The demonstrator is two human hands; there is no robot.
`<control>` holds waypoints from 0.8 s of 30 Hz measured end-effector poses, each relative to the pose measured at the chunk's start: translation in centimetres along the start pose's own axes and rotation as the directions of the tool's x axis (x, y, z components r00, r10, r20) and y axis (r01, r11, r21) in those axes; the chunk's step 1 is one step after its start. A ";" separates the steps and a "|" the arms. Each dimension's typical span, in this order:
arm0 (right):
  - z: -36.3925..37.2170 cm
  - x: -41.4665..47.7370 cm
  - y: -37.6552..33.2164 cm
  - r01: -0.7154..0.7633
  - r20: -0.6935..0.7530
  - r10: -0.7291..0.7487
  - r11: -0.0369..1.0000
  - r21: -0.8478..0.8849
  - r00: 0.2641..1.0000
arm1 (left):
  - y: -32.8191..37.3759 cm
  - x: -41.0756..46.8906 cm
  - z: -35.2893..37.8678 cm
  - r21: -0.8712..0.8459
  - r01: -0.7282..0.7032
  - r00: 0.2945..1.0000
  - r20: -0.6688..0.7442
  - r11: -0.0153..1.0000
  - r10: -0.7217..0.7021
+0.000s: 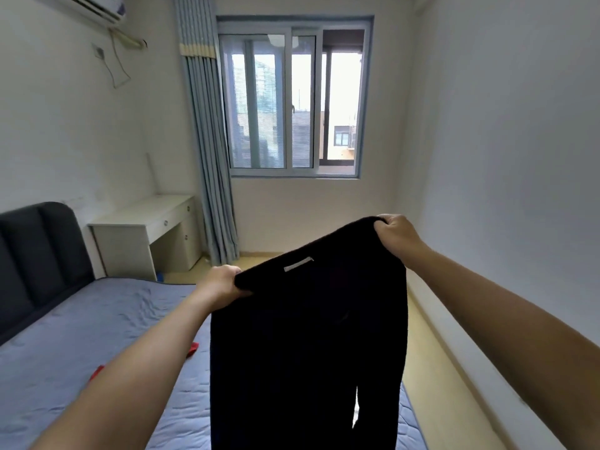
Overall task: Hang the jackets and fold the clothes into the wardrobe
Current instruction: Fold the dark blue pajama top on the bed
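Garment: a black garment (308, 336) is held up in the air by its top edge and hangs straight down in front of the person. A pale label (298, 264) sits just under that edge. A slit of light low down suggests two hanging parts; whether they are legs or a body and sleeve I cannot tell.
Where: it hangs over the bed (81, 336), above the side farthest from the headboard (39, 254). Its lower end runs out of view.
Long axis: vertical. The top edge slants, higher at the person's right.
Left hand: the left hand (220, 282) is clenched on the left corner of the top edge, fingers curled into the cloth.
Right hand: the right hand (394, 235) grasps the right corner, fingers bunched round the fabric. It is higher and further out.
Key relation: all the cloth lies below both hands, and the left hand is lower and nearer the mattress.
Likely step: a judgement only, but the garment seems spread for laying flat, left corner first, and folding.
Wardrobe: not in view.
On the bed: a red cloth (193, 349) shows beside the left forearm.
Beyond: a white desk (146, 222) stands past the bed's far corner, then a curtain (207, 157) and window (292, 102).
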State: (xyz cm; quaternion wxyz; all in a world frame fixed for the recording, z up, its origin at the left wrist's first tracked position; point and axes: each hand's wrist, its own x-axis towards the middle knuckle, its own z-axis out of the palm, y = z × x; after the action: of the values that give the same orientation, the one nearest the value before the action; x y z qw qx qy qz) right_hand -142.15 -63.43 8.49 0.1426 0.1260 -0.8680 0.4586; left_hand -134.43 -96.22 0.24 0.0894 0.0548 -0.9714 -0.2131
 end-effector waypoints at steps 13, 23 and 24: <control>-4.3 0.7 -2.4 0.870 0.726 -0.526 0.057 -0.489 0.442 | -1.5 3.1 -11.0 0.198 -0.183 0.983 0.031 0.963 0.181; -7.6 4.3 -1.1 0.623 0.549 -0.357 0.136 -0.770 0.756 | 3.9 0.3 -10.9 0.567 -0.684 0.513 -0.074 0.460 0.855; -8.0 4.5 -1.0 0.606 0.531 -0.348 0.156 -0.780 0.773 | 4.3 0.2 -11.0 0.638 -0.681 0.463 -0.006 0.360 0.886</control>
State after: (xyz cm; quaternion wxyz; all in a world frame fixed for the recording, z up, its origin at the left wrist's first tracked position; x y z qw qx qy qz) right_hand -144.91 -57.69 15.21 0.2255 0.3414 -0.8887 -0.2067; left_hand -132.79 -96.83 11.97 0.3332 -0.3647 -0.8543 0.1620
